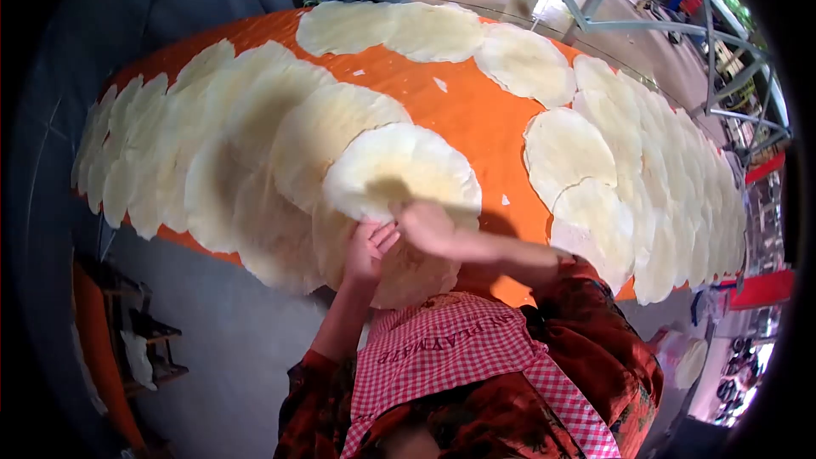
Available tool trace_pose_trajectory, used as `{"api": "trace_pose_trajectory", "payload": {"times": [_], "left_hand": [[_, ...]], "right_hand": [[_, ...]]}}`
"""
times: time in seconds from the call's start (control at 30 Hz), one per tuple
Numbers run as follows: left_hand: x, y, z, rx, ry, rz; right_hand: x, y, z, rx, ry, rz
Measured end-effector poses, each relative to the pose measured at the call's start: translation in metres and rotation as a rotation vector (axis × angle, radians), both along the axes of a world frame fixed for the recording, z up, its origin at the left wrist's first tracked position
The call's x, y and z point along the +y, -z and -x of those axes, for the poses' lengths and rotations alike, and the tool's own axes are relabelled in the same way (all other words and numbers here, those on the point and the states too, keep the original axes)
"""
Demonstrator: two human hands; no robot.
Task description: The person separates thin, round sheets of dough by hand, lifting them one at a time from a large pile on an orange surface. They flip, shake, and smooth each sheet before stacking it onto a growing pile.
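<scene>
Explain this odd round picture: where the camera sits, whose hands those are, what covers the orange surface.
It is one picture from a camera worn on a person's head, looking down; the wide lens bends it round. At the bottom is the wearer's checked apron. The left hand and right hand meet at the near edge of a thin pale disc; whether they grip it or only touch it is unclear. Many more discs lie overlapping on the orange surface.

Discs [255, 136] overlap in rows along bench [476, 115] left, far and right edges; one disc [399, 170] lies topmost at near edge.
</scene>
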State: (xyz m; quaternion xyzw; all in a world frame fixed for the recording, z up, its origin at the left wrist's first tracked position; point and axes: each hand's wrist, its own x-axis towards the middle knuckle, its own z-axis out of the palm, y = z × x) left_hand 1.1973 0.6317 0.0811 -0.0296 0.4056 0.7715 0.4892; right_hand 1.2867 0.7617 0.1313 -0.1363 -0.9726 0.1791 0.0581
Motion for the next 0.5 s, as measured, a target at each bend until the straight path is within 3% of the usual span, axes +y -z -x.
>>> {"api": "trace_pose_trajectory", "payload": {"times": [0.07,0.17,0.2,0.27,0.37,0.5], "left_hand": [[-0.006,-0.013,0.008,0.171,0.007,-0.068],[-0.014,-0.026,0.016,0.414,-0.105,0.118],[-0.019,-0.018,0.023,0.455,-0.134,0.172],[-0.036,0.012,0.042,0.527,-0.202,0.283],[-0.054,0.027,0.062,0.556,-0.329,0.37],[-0.077,0.046,0.087,1.095,-0.37,0.697]], "right_hand": [[0.043,-0.041,0.019,0.181,-0.052,0.003],[0.096,-0.135,0.018,0.279,0.173,0.273],[0.103,-0.172,0.01,0.336,0.252,0.443],[0.144,-0.188,0.0,0.396,0.392,0.558],[0.198,-0.155,-0.014,0.504,0.56,0.835],[0.281,-0.016,-0.035,0.474,0.699,0.971]]}}
